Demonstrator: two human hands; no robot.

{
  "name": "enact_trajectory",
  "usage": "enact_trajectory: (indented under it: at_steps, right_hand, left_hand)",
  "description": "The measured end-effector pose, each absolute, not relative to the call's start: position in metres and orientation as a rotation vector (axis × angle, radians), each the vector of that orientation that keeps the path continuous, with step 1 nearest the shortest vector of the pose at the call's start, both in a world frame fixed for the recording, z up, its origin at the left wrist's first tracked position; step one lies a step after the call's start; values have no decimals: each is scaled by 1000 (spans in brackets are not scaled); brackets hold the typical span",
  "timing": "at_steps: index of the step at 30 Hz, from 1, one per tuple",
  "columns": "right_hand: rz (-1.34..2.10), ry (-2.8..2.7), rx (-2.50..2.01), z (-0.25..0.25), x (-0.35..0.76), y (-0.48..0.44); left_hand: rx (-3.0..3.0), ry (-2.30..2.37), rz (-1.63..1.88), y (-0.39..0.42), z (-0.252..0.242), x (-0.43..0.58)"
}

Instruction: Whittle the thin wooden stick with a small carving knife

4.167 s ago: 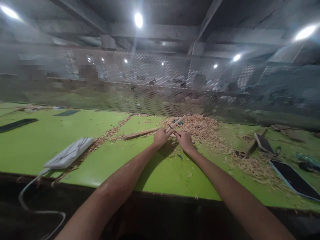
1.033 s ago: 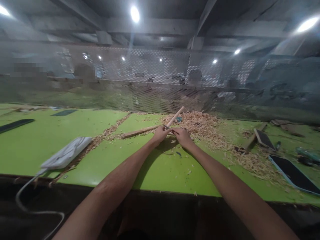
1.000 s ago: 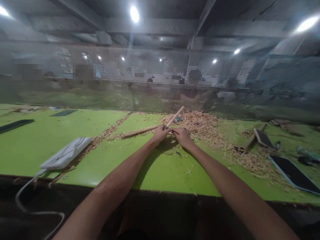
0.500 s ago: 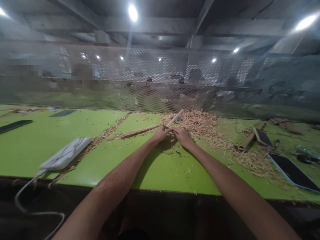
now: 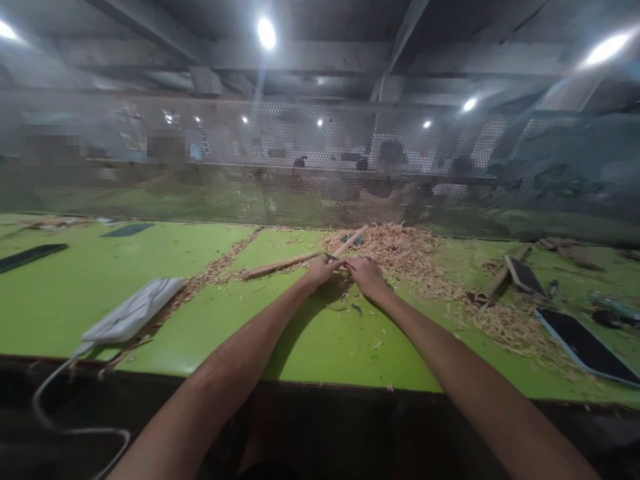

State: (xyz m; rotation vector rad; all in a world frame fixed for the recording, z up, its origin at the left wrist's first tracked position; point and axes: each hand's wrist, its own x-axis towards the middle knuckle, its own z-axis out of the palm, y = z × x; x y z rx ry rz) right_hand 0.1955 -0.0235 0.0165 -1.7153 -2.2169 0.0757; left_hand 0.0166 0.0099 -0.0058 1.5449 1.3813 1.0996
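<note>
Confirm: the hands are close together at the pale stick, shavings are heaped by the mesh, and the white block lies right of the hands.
No: the head view shows the white block left of the left hand and right hand. The rest stands: both are close together at the pale stick, shavings heaped by the mesh.

Stick (image 5: pixel 357 236): smooth, matt wood, as I see it
Shavings (image 5: pixel 400 247): rough wood
Desk (image 5: pixel 200 320): smooth, glossy
White block (image 5: pixel 133 310): smooth plastic
</note>
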Motion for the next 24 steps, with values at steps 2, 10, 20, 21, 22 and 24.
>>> enact_trajectory:
  at_steps: [2, 10, 20, 21, 22, 24]
  right_hand:
    - [66, -2209, -1725, 16, 195, -24]
    - [39, -2220, -1750, 18, 192, -27]
    - [-56, -2220, -1814, 16, 183, -29]
    - [-56, -2217, -1816, 16, 182, -30]
    - [-53, -2211, -1819, 16, 181, -30]
    - [-37, -2198, -1823, 16, 179, -31]
  left_hand:
    - [1560, 1394, 1093, 10, -7, 16]
    - [1603, 1390, 1079, 13, -8, 12]
    - [1543, 1488, 1115, 12, -6, 13]
    - [1539, 1490, 1120, 12, -7, 14]
    - [1534, 1494, 1122, 13, -7, 14]
    - [1521, 1508, 1120, 13, -7, 14]
